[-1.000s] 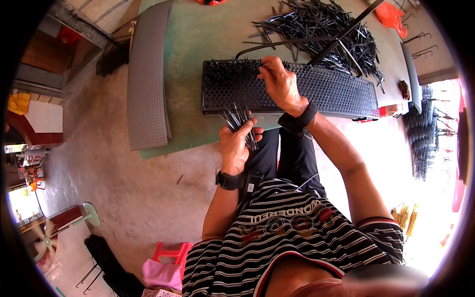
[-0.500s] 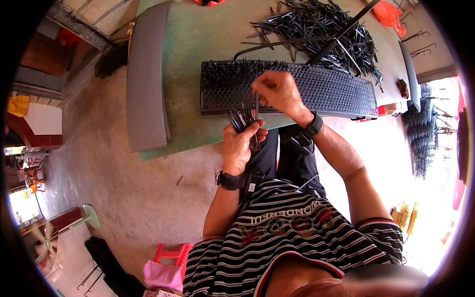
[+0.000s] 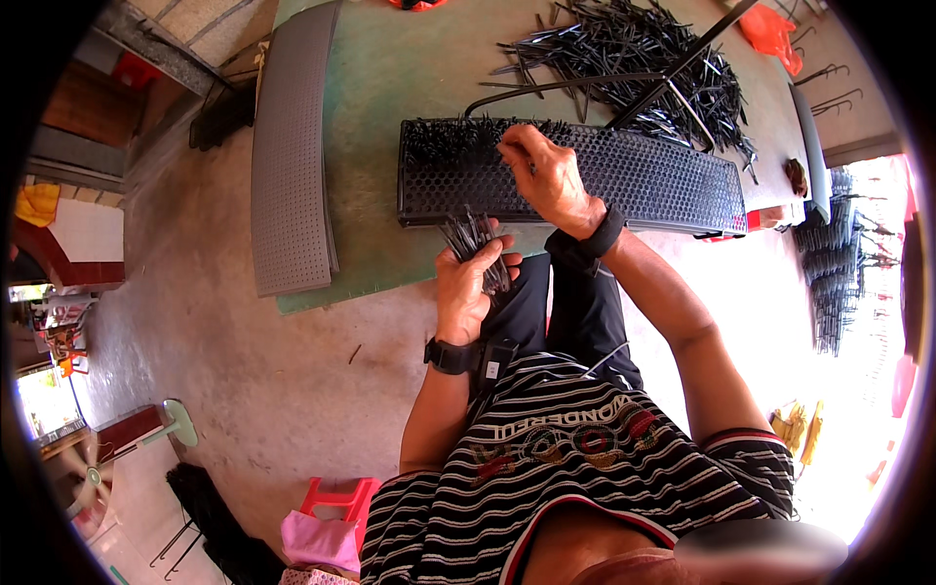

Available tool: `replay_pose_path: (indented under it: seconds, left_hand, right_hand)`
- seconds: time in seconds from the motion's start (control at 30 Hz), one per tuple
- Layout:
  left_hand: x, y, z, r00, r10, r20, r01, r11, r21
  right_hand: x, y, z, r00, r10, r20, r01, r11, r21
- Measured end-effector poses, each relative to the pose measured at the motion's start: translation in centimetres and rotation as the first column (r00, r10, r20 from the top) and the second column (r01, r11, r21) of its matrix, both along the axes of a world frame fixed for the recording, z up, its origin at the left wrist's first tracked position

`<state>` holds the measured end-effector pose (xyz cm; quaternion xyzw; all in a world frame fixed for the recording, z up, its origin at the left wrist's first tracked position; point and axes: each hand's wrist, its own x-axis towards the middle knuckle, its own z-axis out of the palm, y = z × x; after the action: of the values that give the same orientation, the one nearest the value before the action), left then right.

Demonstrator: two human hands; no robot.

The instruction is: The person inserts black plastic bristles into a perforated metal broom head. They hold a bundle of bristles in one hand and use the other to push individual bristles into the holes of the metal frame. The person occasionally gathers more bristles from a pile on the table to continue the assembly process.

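My left hand (image 3: 470, 283) grips a bunch of thin black spikes (image 3: 470, 234), held upright just in front of a long black perforated panel (image 3: 643, 180). The panel lies across a green mat (image 3: 390, 88), and its left end bristles with inserted spikes (image 3: 444, 136). My right hand (image 3: 548, 175) rests on top of the panel beside those spikes, fingers pinched around a single black spike at the holes. Both wrists wear black bands.
A large heap of loose black spikes (image 3: 634, 54) lies on the mat behind the panel. A grey perforated panel (image 3: 291, 146) lies along the mat's left edge. More dark racks (image 3: 829, 283) stand at the right. A pink stool (image 3: 336, 512) sits on the concrete floor behind me.
My right hand came back toward the bunch in my left hand, then moved forward again onto the panel next to the inserted spikes. My left hand stayed in place.
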<state>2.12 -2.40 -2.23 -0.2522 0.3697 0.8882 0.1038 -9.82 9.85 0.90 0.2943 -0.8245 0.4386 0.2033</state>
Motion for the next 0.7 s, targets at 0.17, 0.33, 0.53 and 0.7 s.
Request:
replay_pose_path:
  seconds: [0.17, 0.33, 0.53, 0.7]
  left_hand:
    - [-0.1, 0.1, 0.1, 1.0, 0.016, 0.023, -0.015, 1.0, -0.009]
    - [-0.1, 0.3, 0.3, 0.999, 0.005, 0.044, -0.003, 0.999, -0.038]
    - [0.1, 0.5, 0.3, 1.0, -0.011, 0.023, 0.012, 0.998, -0.057]
    - [0.0, 0.8, 1.1, 0.997, -0.075, 0.012, 0.075, 0.996, -0.052]
  right_hand:
    - [-0.6, 0.4, 1.1, 0.998, 0.031, -0.053, -0.011, 0.939, 0.344]
    - [-1.6, 0.3, 2.2, 0.999, 0.037, 0.011, -0.038, 0.927, 0.373]
    - [-0.5, 0.6, 2.7, 0.946, 0.065, 0.319, -0.193, 0.901, 0.389]
    - [1.0, 1.4, 0.9, 0.633, 0.228, 0.739, -0.376, 0.926, 0.036]
